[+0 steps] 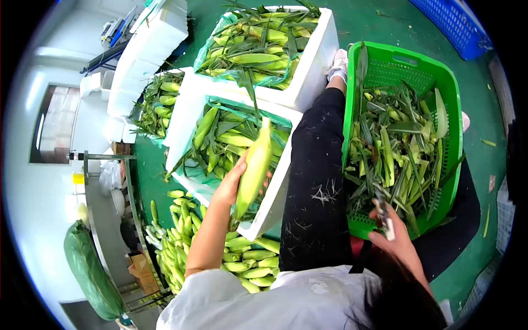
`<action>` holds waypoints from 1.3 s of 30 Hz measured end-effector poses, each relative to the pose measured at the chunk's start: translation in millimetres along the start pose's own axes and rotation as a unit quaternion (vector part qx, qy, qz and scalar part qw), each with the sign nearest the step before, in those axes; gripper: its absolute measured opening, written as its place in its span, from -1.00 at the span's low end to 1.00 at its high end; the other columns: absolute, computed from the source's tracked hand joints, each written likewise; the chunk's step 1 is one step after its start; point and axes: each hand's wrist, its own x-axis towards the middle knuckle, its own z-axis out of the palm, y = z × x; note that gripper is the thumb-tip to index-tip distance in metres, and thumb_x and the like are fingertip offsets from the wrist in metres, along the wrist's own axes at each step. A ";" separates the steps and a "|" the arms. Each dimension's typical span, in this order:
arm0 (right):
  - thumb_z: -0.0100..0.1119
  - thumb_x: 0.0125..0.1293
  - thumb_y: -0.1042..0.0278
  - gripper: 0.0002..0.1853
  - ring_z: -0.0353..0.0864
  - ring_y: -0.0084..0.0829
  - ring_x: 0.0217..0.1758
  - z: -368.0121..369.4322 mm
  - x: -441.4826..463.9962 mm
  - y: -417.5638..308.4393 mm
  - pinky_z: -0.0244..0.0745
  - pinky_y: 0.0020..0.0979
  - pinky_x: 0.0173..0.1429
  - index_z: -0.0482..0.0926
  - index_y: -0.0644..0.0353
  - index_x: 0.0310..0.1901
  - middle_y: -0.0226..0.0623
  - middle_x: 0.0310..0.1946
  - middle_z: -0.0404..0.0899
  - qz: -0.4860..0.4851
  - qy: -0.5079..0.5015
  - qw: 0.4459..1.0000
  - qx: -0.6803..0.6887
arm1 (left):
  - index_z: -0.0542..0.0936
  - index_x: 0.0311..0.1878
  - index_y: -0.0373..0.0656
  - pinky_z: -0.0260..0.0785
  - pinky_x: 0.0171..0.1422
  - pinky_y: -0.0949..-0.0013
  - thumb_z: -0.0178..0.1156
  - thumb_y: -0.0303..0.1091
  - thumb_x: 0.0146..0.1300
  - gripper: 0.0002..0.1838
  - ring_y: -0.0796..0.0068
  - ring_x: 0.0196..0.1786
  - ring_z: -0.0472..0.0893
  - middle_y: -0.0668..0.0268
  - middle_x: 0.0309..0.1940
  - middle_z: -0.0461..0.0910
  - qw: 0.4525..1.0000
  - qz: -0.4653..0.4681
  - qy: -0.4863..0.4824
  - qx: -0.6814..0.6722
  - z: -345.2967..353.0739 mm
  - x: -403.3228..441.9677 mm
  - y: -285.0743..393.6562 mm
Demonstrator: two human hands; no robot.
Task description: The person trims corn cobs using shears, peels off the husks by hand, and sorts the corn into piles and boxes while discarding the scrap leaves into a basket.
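Note:
My left hand [232, 184] grips an ear of corn [256, 168] in its green husk, tilted with its pale stalk end upward. The ear is above a white foam box [272, 212] lined with green plastic and filled with unhusked corn [223, 140]. My right hand [397, 237] is closed on a small knife-like tool [387, 223] with a pale handle; its exact kind is unclear. That hand is at the near edge of a green plastic crate [404, 52] holding cut husks and leaves [393, 143].
Trimmed ears [181, 236] lie piled on the green floor at the left. Another foam box [308, 71] of corn stands farther off. My leg [316, 181] lies between boxes and crate. A blue crate [454, 25] is at top right, a metal rack [104, 203] at left.

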 end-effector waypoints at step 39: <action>0.42 0.19 0.28 -0.36 0.44 -0.60 -0.19 -5.8 -9.4 -21.8 0.41 -0.53 -0.12 0.38 0.28 0.26 -0.41 -0.16 0.48 -0.160 0.132 0.954 0.216 | 0.16 0.47 -0.04 0.19 0.50 -0.15 0.15 -0.24 0.41 -0.37 0.15 0.51 0.21 0.29 0.44 0.23 0.928 0.328 0.034 -0.176 311.7 16.6 -62.5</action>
